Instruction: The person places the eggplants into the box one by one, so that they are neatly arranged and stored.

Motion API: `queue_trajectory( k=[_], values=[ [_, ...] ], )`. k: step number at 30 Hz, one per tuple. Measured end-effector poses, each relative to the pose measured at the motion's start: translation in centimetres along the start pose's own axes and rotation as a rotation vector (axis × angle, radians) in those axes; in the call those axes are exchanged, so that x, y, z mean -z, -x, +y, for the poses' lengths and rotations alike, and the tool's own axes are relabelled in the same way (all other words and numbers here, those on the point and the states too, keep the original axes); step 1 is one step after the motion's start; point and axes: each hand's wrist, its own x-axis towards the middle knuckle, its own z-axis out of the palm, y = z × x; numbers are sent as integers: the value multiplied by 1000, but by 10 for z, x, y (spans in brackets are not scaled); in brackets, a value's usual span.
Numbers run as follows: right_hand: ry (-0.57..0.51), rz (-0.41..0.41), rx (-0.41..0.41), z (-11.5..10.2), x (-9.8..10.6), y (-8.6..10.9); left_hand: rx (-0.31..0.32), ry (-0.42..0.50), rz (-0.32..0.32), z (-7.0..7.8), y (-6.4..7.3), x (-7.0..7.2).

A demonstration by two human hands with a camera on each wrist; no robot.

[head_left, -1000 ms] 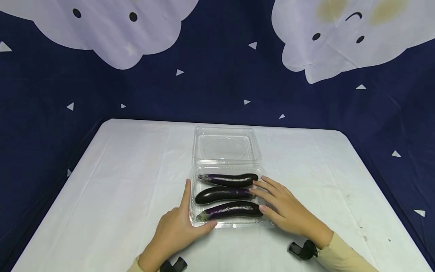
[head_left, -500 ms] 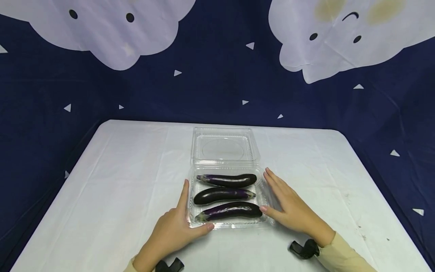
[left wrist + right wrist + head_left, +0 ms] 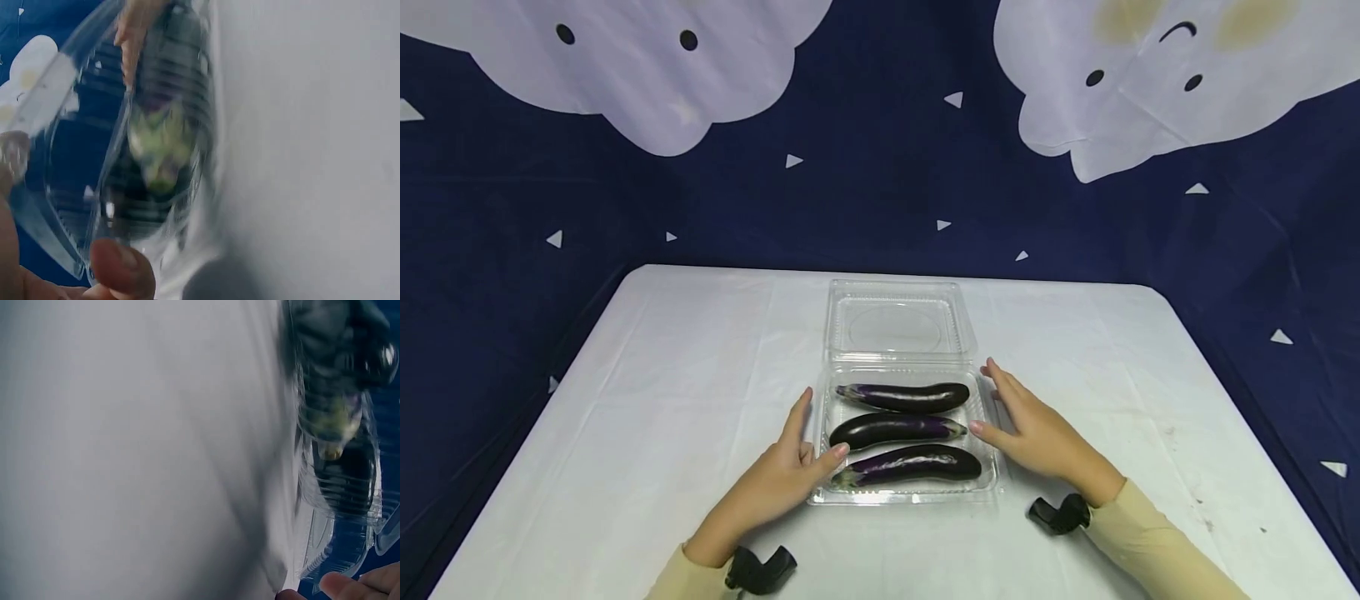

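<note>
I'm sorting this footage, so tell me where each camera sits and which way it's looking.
Head: above, facing forward and down at the clear clamshell box of eggplants; left hand and right hand show.
Left wrist: low by the box's left side; a fingertip shows.
Right wrist: low by its right side; fingertips show.
All three share the box.

three glossy, smooth dark purple eggplants (image 3: 901,397) lie in a clear, ribbed plastic clamshell container (image 3: 904,497) on a matt white tablecloth (image 3: 647,392), backed by dark blue cloth (image 3: 880,200).
</note>
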Motion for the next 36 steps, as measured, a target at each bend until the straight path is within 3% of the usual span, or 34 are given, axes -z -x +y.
queue_trajectory(
  k=[13,17,23,29,36],
  values=[
    [-104,-25,-4,2,6,-28,-75,-56,-5,10,-27,20],
    [-160,-19,8,3,7,-37,-72,-28,-48,13,-38,28],
    [-258,-16,-15,0,8,-47,-69,-54,-126,20,-55,39],
    [-349,6,-50,-1,7,-54,-25,-4,-83,26,-67,43],
    [-361,10,-99,3,9,-63,3,49,-42,27,-80,45]
  ],
)
